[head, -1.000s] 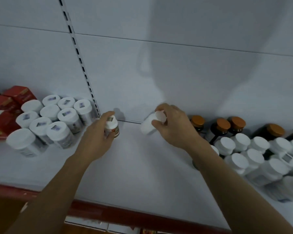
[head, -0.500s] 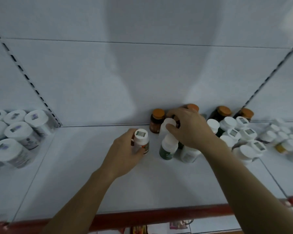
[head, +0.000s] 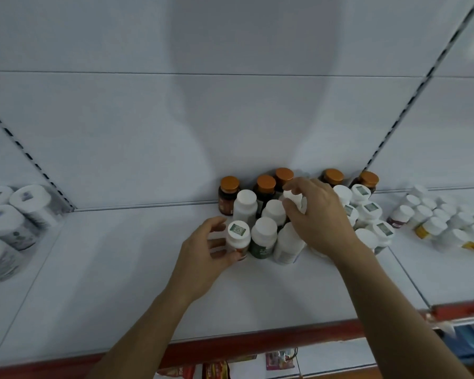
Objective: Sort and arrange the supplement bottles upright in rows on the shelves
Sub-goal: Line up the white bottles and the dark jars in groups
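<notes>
1. Crowding is the main risk: the left hand [head: 203, 258], fingers closed around a sticker-capped bottle [head: 238, 237], sets it touching the green-labelled bottle [head: 263, 239]; a nudge could topple neighbours.
2. Right hand [head: 319, 214] pinches a white bottle [head: 293, 201] over the cluster on the shelf [head: 121, 269]; it could slip.
3. Labels are too blurred to read.
</notes>
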Tool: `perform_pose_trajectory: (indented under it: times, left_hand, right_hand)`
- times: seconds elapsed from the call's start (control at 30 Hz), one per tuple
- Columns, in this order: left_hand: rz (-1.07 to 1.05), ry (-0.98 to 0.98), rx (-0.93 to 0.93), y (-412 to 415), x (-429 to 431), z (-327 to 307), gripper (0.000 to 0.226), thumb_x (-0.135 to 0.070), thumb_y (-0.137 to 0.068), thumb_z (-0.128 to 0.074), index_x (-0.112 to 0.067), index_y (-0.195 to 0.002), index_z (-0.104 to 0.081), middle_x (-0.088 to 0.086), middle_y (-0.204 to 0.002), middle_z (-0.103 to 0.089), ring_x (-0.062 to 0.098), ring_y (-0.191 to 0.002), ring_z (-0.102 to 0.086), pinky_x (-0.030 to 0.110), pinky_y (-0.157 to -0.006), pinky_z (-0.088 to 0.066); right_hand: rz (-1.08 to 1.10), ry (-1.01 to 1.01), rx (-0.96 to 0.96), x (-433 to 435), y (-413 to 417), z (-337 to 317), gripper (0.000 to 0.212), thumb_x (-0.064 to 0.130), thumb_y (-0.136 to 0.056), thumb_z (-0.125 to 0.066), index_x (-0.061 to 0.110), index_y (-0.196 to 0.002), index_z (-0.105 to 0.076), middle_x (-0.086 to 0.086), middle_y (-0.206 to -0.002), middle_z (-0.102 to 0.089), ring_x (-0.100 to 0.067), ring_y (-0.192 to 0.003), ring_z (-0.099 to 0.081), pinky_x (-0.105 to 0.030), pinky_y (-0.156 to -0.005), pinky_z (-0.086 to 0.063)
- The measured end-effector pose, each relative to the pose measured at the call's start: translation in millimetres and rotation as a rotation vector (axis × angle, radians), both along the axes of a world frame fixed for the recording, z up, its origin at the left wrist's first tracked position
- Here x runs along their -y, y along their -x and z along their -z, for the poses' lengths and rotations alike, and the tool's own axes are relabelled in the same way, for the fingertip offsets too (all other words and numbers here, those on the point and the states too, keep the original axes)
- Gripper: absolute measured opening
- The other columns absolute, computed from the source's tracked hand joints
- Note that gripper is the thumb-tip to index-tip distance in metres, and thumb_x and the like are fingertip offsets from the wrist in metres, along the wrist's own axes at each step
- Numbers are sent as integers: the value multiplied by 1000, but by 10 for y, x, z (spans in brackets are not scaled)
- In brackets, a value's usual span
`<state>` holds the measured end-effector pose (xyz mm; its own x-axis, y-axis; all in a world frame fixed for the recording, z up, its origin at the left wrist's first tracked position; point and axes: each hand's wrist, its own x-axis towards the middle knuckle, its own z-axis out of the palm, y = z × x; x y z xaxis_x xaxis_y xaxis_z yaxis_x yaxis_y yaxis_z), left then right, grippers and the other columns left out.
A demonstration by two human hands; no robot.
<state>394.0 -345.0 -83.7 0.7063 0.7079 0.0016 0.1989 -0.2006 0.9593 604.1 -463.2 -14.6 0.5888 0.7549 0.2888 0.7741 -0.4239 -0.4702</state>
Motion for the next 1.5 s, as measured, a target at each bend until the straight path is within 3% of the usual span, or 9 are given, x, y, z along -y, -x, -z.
perform_pose_trajectory:
  times: [0.27, 0.37, 0.47, 0.67, 0.8, 0.93, 1.17, 1.3, 1.5]
  left_hand:
    - [141, 54, -57, -14, -219, -114, 135, -56, -52, -94, -44, -158, -11, -26, -156, -23, -2, -133, -43, 28, -104, -45]
    - [17, 81, -17, -104, -384, -224, 95, -62, -83, -69, -43, -158, -14, -20, -159, -24, 4, -141, -36, 33, -110, -38]
    - [-47, 60, -38, -342, -456, -274, 54, -22, -106, -44, -34, -156, -29, -7, -158, -35, 12, -142, -39, 46, -118, -35]
    - [39, 32, 22, -630, -216, -296, 52, 6, -100, -42, -45, -112, -46, -19, -114, -55, -23, -93, -55, 5, -82, -42]
    - [-14, 64, 74, -655, -201, -155, 39, -16, -103, -44, -44, -130, -48, -16, -128, -55, -14, -114, -53, 16, -101, -39]
    - [-28, 27, -3, -696, -110, -76, 66, -51, -89, -35, -39, -154, -32, -12, -147, -39, -5, -124, -39, 27, -109, -28]
    - [74, -30, -27, -781, -105, -54, 52, -47, -103, -29, -43, -155, -30, -18, -155, -39, 2, -143, -33, 39, -121, -28]
    - [163, -21, -35, -587, -94, -180, 40, -45, -108, -30, -45, -146, -41, -19, -149, -49, -5, -135, -42, 22, -114, -33]
    - [-183, -485, -492, 566, -613, 28, 21, -21, -93, -62, -18, -113, -69, 1, -117, -60, 24, -106, -58, 41, -89, -52]
  right_hand:
    - [8, -49, -15, 167, -325, -45, 30, 37, -89, -54, 22, -112, -65, 3, -105, -63, -21, -103, -57, -39, -85, -49]
    - [-20, 9, -15, 116, -360, -68, 35, 40, -92, -56, 22, -122, -62, -1, -115, -62, -22, -109, -56, -37, -88, -47]
    - [-98, 106, -38, -201, -348, -160, 44, 47, -94, -58, 29, -134, -56, -5, -125, -59, -26, -112, -56, -39, -91, -48]
    - [-69, 456, 55, -680, -327, -195, 51, 66, -88, -55, 23, -113, -61, -9, -114, -41, -31, -88, -53, -38, -80, -47]
    - [-67, 405, 51, -700, -290, -177, 41, 56, -90, -58, 17, -103, -61, -9, -109, -41, -27, -79, -52, -34, -73, -41]
    - [-63, 284, 55, -594, -368, -223, 32, 52, -86, -60, 24, -72, -53, -9, -98, -46, -27, -80, -55, -32, -66, -41]
    - [-70, -87, 164, -382, -443, -628, 29, 46, -88, -63, 19, -82, -68, -8, -93, -57, -17, -97, -51, -31, -70, -44]
    - [-181, -188, 149, -482, -111, -799, 29, 44, -89, -67, 17, -94, -74, -5, -98, -60, -10, -106, -47, -31, -79, -48]
    - [-456, -61, 18, -942, 563, -627, 41, 56, -82, -65, 21, -102, -73, -2, -107, -54, -12, -100, -54, -33, -82, -52]
